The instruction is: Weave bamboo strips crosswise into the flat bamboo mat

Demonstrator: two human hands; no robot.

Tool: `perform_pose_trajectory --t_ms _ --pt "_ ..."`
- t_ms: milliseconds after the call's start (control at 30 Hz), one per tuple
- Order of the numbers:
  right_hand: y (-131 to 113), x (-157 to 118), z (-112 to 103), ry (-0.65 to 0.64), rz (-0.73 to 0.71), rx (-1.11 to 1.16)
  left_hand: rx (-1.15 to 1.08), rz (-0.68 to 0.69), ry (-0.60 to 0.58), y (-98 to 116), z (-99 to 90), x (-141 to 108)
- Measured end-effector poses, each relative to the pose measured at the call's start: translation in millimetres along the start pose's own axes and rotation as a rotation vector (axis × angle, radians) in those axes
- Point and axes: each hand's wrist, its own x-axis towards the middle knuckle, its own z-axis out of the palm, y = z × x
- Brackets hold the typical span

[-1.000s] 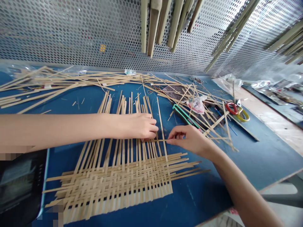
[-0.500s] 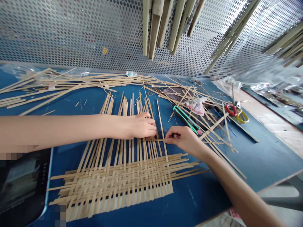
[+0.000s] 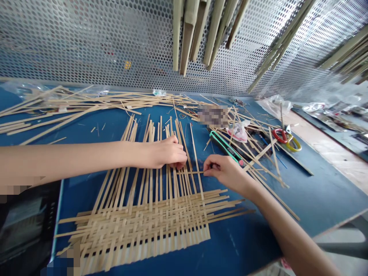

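Note:
A partly woven mat of pale strips [image 3: 138, 222] lies on the blue table, its long strips fanning away from me. My left hand [image 3: 172, 153] is over the right part of these upright strips, fingers curled down and closed around strips, though the fingertips are hidden. To its right, my right hand [image 3: 215, 166] pinches the right end of a thin crosswise strip [image 3: 194, 173]. That strip runs left among the upright strips, above the woven part.
Loose strips [image 3: 115, 100] lie along the back of the blue table [image 3: 316, 191]. A green cutter [image 3: 225, 147], scissors [image 3: 286, 138] and plastic bags [image 3: 238, 130] are at the right. A dark-screened device [image 3: 25, 226] sits at the lower left, and a perforated metal panel [image 3: 86, 42] stands behind.
My right hand has shifted slightly right with the strip's end. My left hand has moved slightly left, and more of the crosswise strip shows between my hands.

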Motion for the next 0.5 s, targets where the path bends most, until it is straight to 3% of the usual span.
perform_pose_trajectory --t_ms 500 --pt "-4.8 3.7 5.3 -0.058 -0.013 0.034 -0.072 -0.009 -0.008 2.1 -2.5 -3.1"
